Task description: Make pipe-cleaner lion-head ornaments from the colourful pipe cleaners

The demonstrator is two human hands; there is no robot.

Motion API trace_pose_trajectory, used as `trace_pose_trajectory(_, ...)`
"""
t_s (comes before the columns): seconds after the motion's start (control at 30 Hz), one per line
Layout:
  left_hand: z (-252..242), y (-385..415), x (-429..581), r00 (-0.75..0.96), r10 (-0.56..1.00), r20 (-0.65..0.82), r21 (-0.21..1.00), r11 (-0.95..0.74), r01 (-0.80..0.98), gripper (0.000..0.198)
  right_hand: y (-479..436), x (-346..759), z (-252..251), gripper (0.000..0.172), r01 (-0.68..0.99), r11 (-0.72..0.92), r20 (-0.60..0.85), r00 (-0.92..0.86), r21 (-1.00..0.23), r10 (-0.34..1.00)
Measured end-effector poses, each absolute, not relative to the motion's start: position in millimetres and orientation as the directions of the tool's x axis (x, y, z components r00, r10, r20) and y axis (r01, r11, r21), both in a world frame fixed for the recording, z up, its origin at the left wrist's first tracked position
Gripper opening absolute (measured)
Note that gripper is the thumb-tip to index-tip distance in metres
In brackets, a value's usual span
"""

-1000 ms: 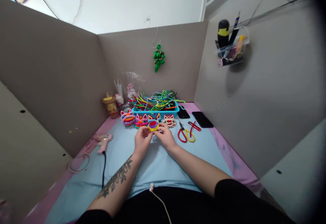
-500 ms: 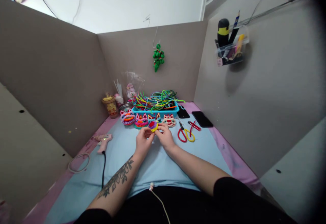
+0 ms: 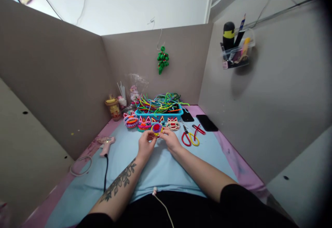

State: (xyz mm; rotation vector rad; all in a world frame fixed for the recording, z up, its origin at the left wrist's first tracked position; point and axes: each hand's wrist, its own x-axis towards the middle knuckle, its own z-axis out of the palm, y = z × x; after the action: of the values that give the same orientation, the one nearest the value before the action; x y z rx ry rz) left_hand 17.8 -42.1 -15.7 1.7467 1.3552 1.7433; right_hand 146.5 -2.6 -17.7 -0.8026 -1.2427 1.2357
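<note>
Both my hands meet over the blue mat (image 3: pixel 160 165) and pinch a small round pipe-cleaner piece (image 3: pixel 157 128) with a red centre, a purple ring and a yellow edge. My left hand (image 3: pixel 145 144) grips its lower left side. My right hand (image 3: pixel 169 140) grips its right side. Just behind it lies a row of finished cat-face pieces (image 3: pixel 144 123) in pink, orange and cream.
A blue tray (image 3: pixel 158 113) piled with coloured pipe cleaners stands at the back. Red and yellow scissors (image 3: pixel 190 137) and two dark phones (image 3: pixel 206 122) lie to the right. A pink glue gun (image 3: pixel 105 142) with a black cord lies left. Grey partitions wall the desk.
The round piece has been turned a little between my fingers; the purple ring now shows more and the yellow edge less. My hands stay in the same place.
</note>
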Motion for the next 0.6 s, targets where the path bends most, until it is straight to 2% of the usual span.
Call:
trace_pose_trajectory(0.13, -16.7, -42.5, 19.0, -0.165, 0.785, 0.597, 0.782, -0.523, 0.340, 0.018, -3.4, 144.1, -18.8, 0.019, -0.207, 0.266, 0.270, 0.005, -0.942, 0.963)
trace_pose_trajectory(0.37, -11.3, -46.3, 19.4, -0.159, 0.778, 0.607, 0.780, -0.546, 0.306, 0.019, -5.0, 145.4, -12.2, 0.024, -0.240, 0.294, 0.284, 0.077, -0.925, 0.956)
trace_pose_trajectory(0.5, -8.2, -45.0, 16.8, -0.274, 0.789, 0.550, 0.831, -0.484, 0.273, 0.023, -2.3, 146.7, -10.9, 0.024, -0.269, 0.274, 0.273, 0.042, -0.923, 0.961)
trace_pose_trajectory(0.6, -8.7, -38.3, 13.3, -0.399, 0.812, 0.426, 0.898, -0.432, 0.079, 0.028, 0.7, 147.6, -12.1, 0.023, -0.270, 0.259, 0.277, -0.031, -0.927, 0.960)
